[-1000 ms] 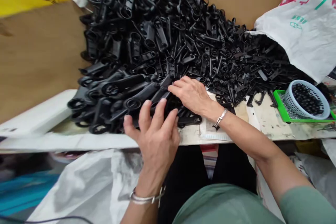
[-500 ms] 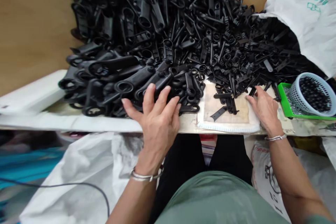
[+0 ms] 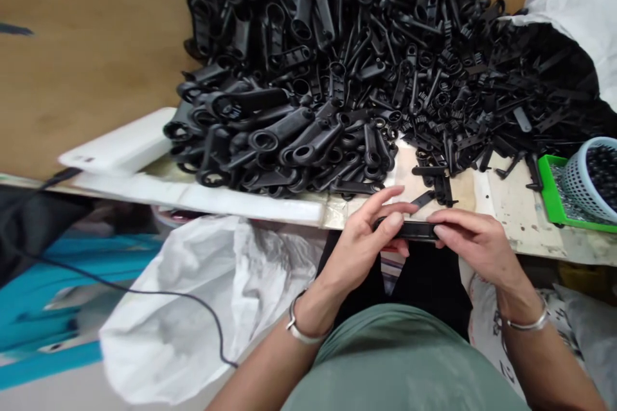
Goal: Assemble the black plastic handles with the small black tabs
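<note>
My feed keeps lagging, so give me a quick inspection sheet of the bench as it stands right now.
Surface: worn, stained bench top, with a pale pad at its front edge.
Job's things: one black plastic strip held level between both hands, just off the bench edge.
Clutter: big heap of black plastic parts; white sack spilling more; green tray holding a small basket of dark beads.
Grippers: left hand and right hand each pinch one end of the strip in their fingers.
Cables: black cable across the white bag below.
Surroundings: brown cardboard behind the heap.
</note>
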A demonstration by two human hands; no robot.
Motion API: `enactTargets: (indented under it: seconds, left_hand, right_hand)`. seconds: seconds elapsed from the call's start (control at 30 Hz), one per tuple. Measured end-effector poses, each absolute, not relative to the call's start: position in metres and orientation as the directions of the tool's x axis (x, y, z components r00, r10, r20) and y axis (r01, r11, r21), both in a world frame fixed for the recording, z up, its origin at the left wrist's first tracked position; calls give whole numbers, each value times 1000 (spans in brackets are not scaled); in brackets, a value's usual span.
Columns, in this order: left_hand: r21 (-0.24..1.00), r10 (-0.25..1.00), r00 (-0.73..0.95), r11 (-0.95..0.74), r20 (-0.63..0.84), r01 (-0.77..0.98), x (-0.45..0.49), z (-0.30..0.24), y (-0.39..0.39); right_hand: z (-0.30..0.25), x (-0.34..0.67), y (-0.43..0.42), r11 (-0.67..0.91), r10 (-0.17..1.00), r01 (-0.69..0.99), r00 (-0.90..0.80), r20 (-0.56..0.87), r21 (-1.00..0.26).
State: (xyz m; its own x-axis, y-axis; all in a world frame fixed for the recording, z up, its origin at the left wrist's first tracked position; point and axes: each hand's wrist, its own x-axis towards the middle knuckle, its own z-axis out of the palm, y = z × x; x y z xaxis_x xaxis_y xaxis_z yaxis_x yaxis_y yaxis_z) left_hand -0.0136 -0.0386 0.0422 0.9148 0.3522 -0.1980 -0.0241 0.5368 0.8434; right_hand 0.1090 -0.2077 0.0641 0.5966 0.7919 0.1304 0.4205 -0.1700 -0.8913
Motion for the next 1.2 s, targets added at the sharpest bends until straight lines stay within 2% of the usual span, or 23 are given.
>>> enactTargets:
  seconds: [0.1,0.13,0.2,0.27,0.3,0.33,0.4,0.47,0.5,0.53,0.6,0.63,0.7,0.77,0.87,0.97,1.07,1.2]
  left_hand:
    - [808,381,882,589,-276,-1,-16,45,-32]
    - [793,402,866,609,-297,-11,-18,45,-30]
    - [751,430,843,658,-323,-48,-21,45,-27]
    - [702,428,841,707,-330,-84,-22,44,-26]
    - [677,425,842,729,-333,-100,-22,44,-26]
    - [653,425,839,748,-339,-116,-22,43,-26]
    - [613,427,833,778,-351,-141,-21,43,-25]
    - [578,431,828,799,-360,-164,-20,43,-24]
    - [560,430,827,810,-362,-176,-20,43,-23]
    - [542,428,829,819,-360,-188,-20,42,-23]
    - [508,423,836,835,-349,-210,-19,41,-22]
    - [495,421,841,840,-340,-221,-18,40,-21]
    - [482,429,846,841,-318,-245,-16,39,-21]
    - [480,433,853,837,-291,-261,-13,39,-22]
    - [490,427,868,830,-253,-266,-10,40,-24]
    - [499,460,856,813,-235,-300,-10,42,-27]
    - [518,518,824,782,-230,-347,-12,43,-31]
    - [544,569,797,742,-204,-391,-12,44,-32]
  right_hand:
    - [62,129,-194,-139,820,564,527,225,-814]
    - [61,139,-189,-175,798,662,529,289,-729]
    - [58,159,-178,-323,772,836,504,387,-444]
    - [55,174,-168,-452,806,883,466,364,-130]
    - [53,178,-164,-486,824,874,463,327,-13]
    - [53,181,-161,-503,834,862,464,297,66]
    - [52,184,-158,-514,839,849,467,280,124]
    - [53,185,-161,-507,832,858,463,306,80]
    - [54,185,-164,-497,821,868,463,333,19]
    - [56,185,-168,-487,798,871,476,371,-69]
    - [59,179,-175,-471,684,818,574,450,-329]
    - [60,173,-178,-445,600,750,656,459,-490]
    - [62,155,-181,-321,458,531,812,362,-784]
    - [63,132,-179,-153,447,294,872,199,-944]
    - [63,99,-166,9,489,74,870,68,-997]
    - [63,78,-150,102,485,-36,875,18,-994]
    - [60,67,-136,153,486,-95,874,-9,-984]
    - [54,61,-121,148,460,-79,888,-2,-986]
